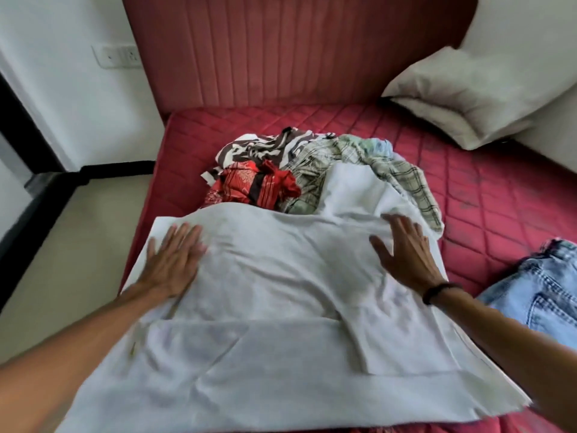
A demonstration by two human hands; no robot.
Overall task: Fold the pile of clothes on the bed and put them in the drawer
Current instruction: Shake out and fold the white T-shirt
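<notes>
Pressing flat on a white garment (265,295) spread across the near part of a red quilted mattress (487,195), a person's two hands work with fingers straight and splayed — the left hand (173,260) near the cloth's left edge, the right hand (404,251) near its upper right edge. Neither hand grips anything; both palms lie open on the fabric. A dark band (440,292) circles the right wrist. Just beyond the white garment sits the unfolded pile: a red patterned piece (259,182) at the front, a brown-and-white striped piece (259,150) behind it, and a pale green plaid shirt (390,170) trailing to the right, its hem touching the white cloth beside the right hand. Light blue jeans (543,295) lie at the bed's right side — apart from the pile. A white pillow (468,95) leans in the far right corner against the padded red headboard (281,48).
</notes>
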